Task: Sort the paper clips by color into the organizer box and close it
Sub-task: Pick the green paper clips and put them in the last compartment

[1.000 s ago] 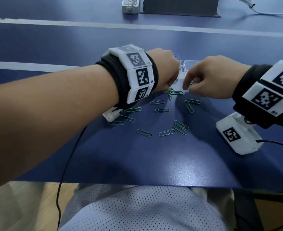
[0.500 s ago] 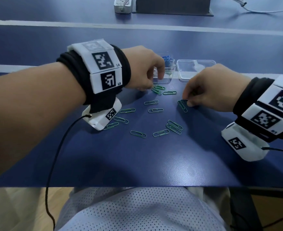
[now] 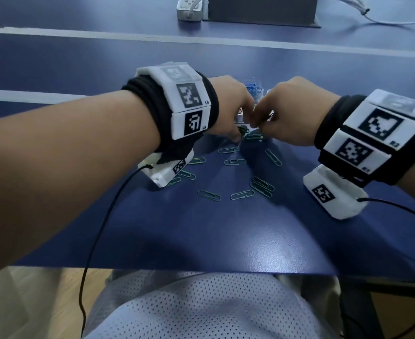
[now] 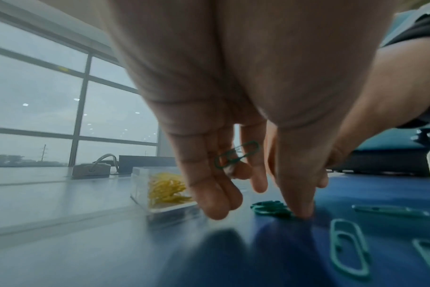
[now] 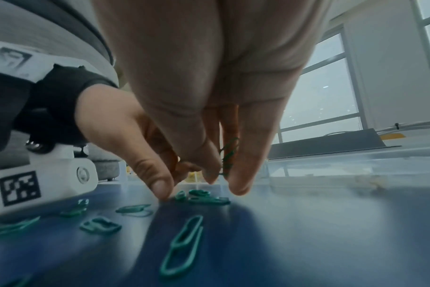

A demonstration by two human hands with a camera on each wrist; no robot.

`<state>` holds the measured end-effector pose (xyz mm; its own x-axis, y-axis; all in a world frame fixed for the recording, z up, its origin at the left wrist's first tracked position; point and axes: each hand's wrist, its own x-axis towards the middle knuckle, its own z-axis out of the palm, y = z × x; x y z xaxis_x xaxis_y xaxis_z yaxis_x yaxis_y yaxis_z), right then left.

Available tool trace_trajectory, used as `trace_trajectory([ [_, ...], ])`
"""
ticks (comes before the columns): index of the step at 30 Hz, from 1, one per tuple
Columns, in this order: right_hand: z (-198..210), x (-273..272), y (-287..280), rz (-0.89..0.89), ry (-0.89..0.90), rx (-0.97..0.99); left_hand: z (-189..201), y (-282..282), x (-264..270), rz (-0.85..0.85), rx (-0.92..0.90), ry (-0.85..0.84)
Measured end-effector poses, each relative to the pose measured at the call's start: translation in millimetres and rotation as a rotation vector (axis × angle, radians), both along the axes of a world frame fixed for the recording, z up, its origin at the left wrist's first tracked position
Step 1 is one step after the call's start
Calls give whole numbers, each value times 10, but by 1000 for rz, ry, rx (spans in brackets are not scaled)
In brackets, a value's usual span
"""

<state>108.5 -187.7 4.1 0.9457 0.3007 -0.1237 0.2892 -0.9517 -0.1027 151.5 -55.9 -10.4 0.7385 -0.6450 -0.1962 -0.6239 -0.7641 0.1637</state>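
Note:
Several green paper clips lie scattered on the blue table. The clear organizer box stands just behind them, with yellow clips in one compartment and blue clips in another. My left hand points down at the box's front. Its thumb presses on a small heap of green clips, and one green clip sits among its fingers. My right hand meets it fingertip to fingertip and pinches a few green clips above the table.
A clear lid or tray lies to the right of the box. A white power strip and a dark block stand at the far edge. Cables run from both wrist units over the near table edge.
My right hand has lifted off the table with green clips and moved left to the box. My left hand has shifted right to meet it, thumb down on the heap.

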Motion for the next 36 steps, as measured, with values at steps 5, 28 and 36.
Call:
trace_trajectory([
  [5,-31,-45,94,30,10,-143,33,-70,19,-30,48,-19],
  [28,59,468,2,-201,-114,182,251,29,198,206,-205,-103],
  [36,58,429,-105,-273,82,396,275,-200,261,231,-259,-62],
])
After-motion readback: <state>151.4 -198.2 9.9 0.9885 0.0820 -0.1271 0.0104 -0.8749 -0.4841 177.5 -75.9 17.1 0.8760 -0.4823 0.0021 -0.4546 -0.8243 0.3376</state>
